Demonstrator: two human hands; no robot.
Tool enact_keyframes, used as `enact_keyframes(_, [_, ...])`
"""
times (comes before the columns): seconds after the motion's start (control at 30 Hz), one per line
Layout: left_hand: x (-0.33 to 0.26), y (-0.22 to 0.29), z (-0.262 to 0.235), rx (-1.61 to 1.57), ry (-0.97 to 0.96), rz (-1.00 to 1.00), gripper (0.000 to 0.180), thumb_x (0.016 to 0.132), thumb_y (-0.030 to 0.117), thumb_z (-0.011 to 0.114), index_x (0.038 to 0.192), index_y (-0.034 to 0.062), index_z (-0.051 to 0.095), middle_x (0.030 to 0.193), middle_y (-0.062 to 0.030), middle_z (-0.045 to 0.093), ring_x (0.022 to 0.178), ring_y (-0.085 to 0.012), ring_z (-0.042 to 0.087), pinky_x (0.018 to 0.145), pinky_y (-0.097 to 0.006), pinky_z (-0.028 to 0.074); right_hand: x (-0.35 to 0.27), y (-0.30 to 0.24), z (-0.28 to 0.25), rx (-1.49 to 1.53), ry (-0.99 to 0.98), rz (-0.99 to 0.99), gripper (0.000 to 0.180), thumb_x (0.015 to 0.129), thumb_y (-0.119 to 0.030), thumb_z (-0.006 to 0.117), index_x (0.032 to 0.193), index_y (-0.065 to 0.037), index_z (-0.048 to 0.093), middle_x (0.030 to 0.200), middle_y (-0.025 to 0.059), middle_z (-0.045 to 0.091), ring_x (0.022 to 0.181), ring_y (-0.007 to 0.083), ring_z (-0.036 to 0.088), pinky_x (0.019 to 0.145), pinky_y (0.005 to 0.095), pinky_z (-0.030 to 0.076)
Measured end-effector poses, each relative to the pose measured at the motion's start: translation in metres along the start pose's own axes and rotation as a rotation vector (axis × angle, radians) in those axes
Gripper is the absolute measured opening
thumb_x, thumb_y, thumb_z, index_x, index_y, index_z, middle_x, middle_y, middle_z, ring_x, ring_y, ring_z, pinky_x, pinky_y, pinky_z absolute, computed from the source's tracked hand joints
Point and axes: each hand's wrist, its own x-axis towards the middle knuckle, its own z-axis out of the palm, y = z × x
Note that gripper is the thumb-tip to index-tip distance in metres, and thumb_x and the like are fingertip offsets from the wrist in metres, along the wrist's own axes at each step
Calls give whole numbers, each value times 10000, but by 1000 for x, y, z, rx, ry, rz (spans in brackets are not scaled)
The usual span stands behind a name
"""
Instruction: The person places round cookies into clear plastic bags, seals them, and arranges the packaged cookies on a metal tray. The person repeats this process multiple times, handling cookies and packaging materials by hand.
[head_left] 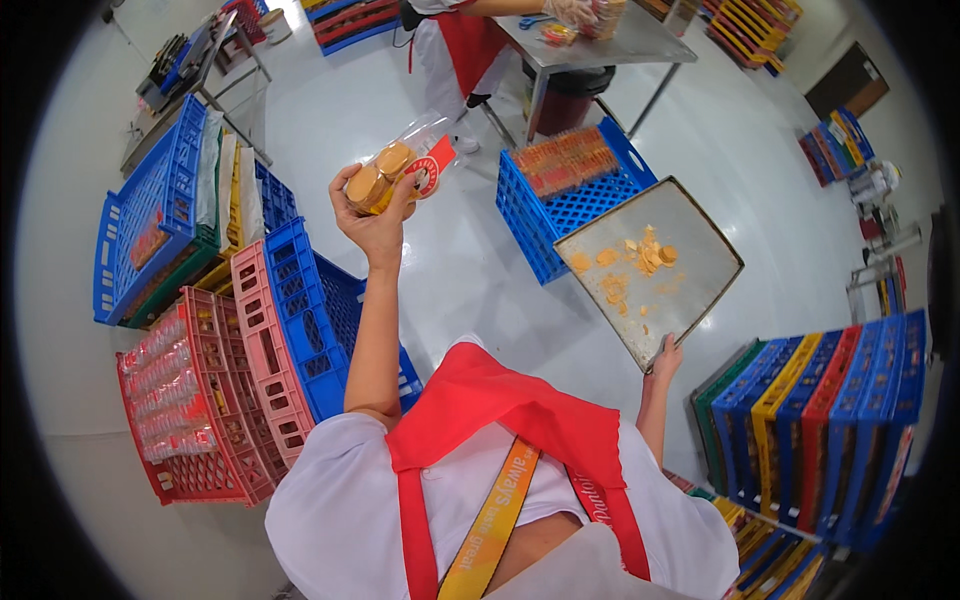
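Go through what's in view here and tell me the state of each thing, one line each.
Left hand: raised, gripping a clear pack of round biscuits.
Right hand: holding a metal tray by its edge, tilted.
Metal tray: nearly empty, only biscuit crumbs and broken pieces.
Blue crate on floor: holds packed biscuits.
Red crate: filled with clear packs along one side.

Our left hand [372, 225] raises a clear biscuit pack [400, 175]; our right hand [665, 357] grips the crumb-strewn metal tray [690, 290] beside the blue crate [560, 205].
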Motion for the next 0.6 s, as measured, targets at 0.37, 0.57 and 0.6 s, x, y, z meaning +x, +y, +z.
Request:
enact_keyframes(0.37, [146, -154, 70, 46, -27, -50, 537, 658, -22, 786, 1095, 50, 482, 999, -72, 573, 925, -157, 587, 806, -261, 502, 175, 33, 168, 39, 111, 32, 300, 921, -124, 505, 1172, 40, 500, 1064, 119, 590, 919, 204, 578, 802, 323, 461])
enact_keyframes(0.57, [203, -211, 116, 39, -90, -76, 516, 674, -36, 769, 1091, 59, 480, 1004, -68, 571, 927, -152, 585, 808, -262, 503, 255, 32, 210, 97, 56, 115, 307, 922, -130, 505, 1170, 49, 502, 1072, 125, 598, 939, 212, 582, 815, 332, 464])
enact_keyframes(0.6, [208, -219, 124, 37, -110, -85, 515, 676, -35, 767, 1093, 59, 480, 1003, -68, 570, 926, -152, 585, 809, -262, 502, 268, 29, 217, 99, 43, 126, 309, 922, -132, 506, 1169, 52, 502, 1071, 125, 599, 942, 213, 583, 817, 333, 465])
